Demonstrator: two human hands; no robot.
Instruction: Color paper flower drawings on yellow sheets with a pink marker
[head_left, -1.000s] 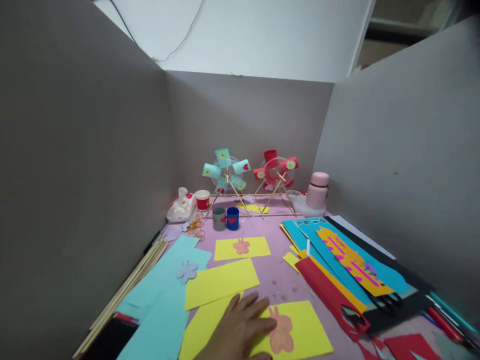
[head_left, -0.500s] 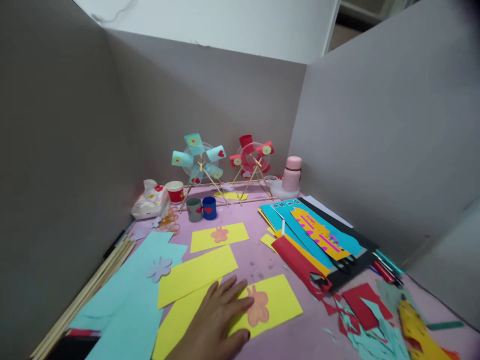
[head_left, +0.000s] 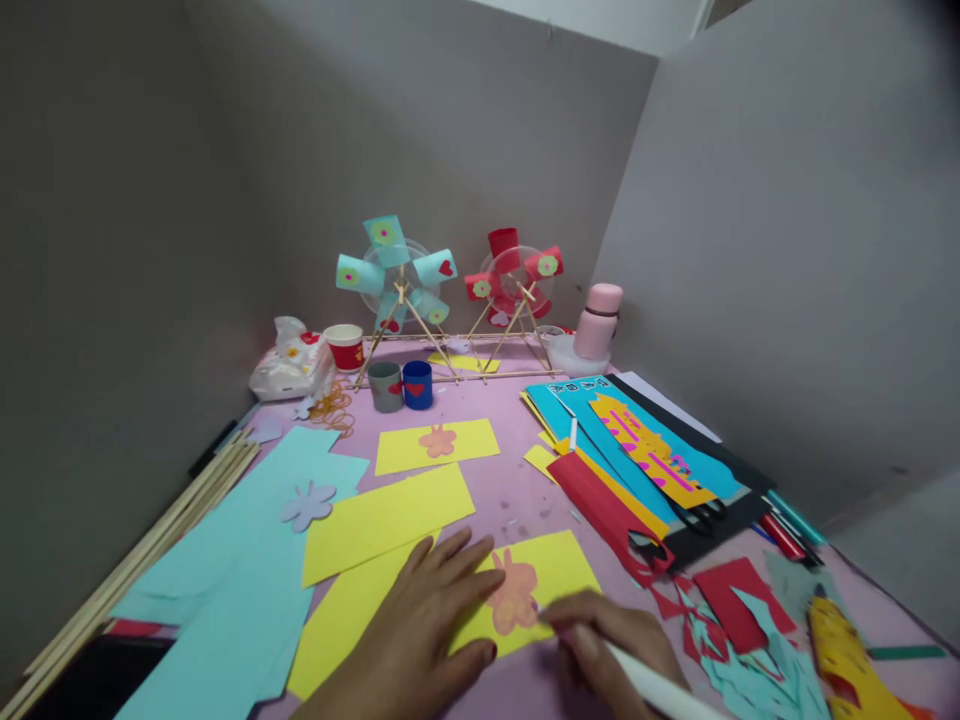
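Observation:
My left hand [head_left: 424,625] lies flat with fingers spread, its fingertips on a yellow paper card [head_left: 566,565] and its palm over another yellow strip [head_left: 330,640]. A pinkish-orange butterfly shape [head_left: 514,595] is on that card. At its lower right edge my right hand [head_left: 611,645] grips a white pen [head_left: 652,685], the tip close to the butterfly's right wing. Whether the tip touches the paper I cannot tell. Farther back lie a plain yellow strip [head_left: 390,520] and a yellow card [head_left: 469,446] with a similar butterfly [head_left: 437,441].
Light blue sheets [head_left: 217,570] and wooden sticks [head_left: 142,560] lie left. Two paper-bladed wheels, blue [head_left: 390,245] and red [head_left: 504,250], stand at the back near a pink bottle [head_left: 598,325]. At right are coloured papers [head_left: 720,470], scraps [head_left: 750,630] and a yellow object [head_left: 847,655].
My right hand has come into view from the lower right, holding the white pen at the butterfly. My left hand stays on the paper. The camera view has tilted down.

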